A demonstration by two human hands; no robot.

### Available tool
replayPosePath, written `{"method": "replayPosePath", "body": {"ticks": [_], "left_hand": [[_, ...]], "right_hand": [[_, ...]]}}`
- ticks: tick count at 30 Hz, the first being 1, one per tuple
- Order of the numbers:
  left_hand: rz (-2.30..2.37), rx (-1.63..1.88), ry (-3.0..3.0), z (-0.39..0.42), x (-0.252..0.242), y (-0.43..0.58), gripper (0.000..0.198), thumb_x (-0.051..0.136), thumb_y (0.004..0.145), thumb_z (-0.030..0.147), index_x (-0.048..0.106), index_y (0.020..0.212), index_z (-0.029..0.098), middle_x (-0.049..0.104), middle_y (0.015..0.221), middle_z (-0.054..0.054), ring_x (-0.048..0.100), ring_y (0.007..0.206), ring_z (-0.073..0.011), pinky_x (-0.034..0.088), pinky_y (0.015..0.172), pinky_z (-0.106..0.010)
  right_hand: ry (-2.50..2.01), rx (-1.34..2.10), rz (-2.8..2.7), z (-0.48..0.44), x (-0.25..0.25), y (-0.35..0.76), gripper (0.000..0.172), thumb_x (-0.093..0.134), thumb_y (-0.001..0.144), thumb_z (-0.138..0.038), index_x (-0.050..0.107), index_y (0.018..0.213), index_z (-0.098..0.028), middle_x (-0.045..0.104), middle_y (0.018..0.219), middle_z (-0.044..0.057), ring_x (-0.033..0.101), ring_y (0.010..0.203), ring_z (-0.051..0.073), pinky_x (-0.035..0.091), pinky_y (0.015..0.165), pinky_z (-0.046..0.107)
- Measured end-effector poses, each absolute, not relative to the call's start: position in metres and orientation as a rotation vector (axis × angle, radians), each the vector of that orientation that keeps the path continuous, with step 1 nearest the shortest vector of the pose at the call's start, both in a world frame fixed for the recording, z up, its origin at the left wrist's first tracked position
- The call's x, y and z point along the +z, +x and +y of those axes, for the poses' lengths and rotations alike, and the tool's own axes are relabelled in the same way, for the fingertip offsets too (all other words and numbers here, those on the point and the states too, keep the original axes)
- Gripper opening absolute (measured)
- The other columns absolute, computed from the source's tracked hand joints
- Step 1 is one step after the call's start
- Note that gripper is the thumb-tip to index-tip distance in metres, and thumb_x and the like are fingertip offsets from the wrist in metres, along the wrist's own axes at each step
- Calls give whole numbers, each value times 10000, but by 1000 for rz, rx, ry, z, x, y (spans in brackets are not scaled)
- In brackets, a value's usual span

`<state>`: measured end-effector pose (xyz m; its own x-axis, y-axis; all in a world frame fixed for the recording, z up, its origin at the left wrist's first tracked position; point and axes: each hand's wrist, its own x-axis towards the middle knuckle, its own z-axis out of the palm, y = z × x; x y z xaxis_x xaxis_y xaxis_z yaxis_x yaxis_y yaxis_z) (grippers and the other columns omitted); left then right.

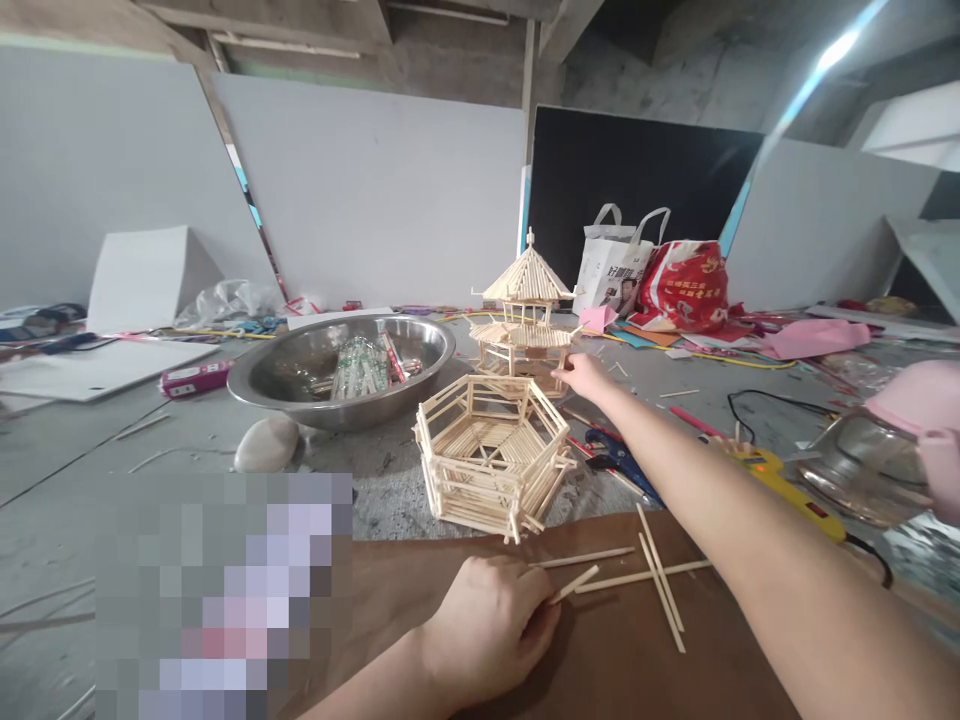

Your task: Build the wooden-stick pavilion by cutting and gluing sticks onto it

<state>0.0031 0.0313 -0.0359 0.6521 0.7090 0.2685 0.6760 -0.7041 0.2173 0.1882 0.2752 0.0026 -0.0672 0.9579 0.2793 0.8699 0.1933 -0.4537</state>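
The left hand, near, is curled closed around a short stick over a brown sheet, while the right hand reaches far, fingertips drawn in at the pagoda; whether they pinch it, I cannot tell. The pagoda stands beyond a hexagonal frame. On the grey floor, a basin sits left, bags far right before panels.

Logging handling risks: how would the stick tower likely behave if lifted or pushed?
The stick tower is probably light, given its slender, open build. Stick ends jutting from its pointed roof could snap. Being tall, it might tip under a high push.
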Motion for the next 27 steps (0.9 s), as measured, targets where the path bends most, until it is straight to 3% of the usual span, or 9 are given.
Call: {"method": "replayPosePath", "body": {"ticks": [9, 14, 19, 27], "left_hand": [[1179, 485, 2754, 30, -35, 3, 134, 417, 748, 194, 486, 636, 172, 590, 594, 12, 522, 528, -103, 343, 490, -204], [1182, 472, 2778, 29, -36, 3, 130, 428, 741, 212, 474, 627, 172, 586, 592, 14, 523, 528, -106, 340, 484, -206], [1183, 437, 2769, 30, -38, 2, 133, 422, 747, 236, 480, 639, 183, 592, 599, 21, 528, 530, -109, 334, 478, -209], [1169, 473, 2796, 30, -36, 3, 150, 403, 763, 238, 480, 645, 186, 592, 605, 22, 525, 531, -105, 309, 472, -214]], "right_hand": [[-1847, 180, -2054, 278, 12, 181, 183, 559, 726, -306, 614, 802, -149, 636, 842, 92, 580, 818, 187, 411, 658, 245], [-1920, 210, -2111, 288, 9, 172, 273, 461, 813, -291, 500, 1050, -160, 520, 1060, 69, 529, 896, 163, 446, 749, 351], [-1958, 228, -2123, 284, 0, 171, 283, 458, 816, -284, 481, 1075, -172, 504, 1082, 65, 523, 910, 165, 448, 750, 356], [-1828, 193, -2115, 254, 14, 204, 187, 570, 696, -318, 633, 787, -167, 644, 826, 59, 579, 791, 187, 410, 672, 264]]}}
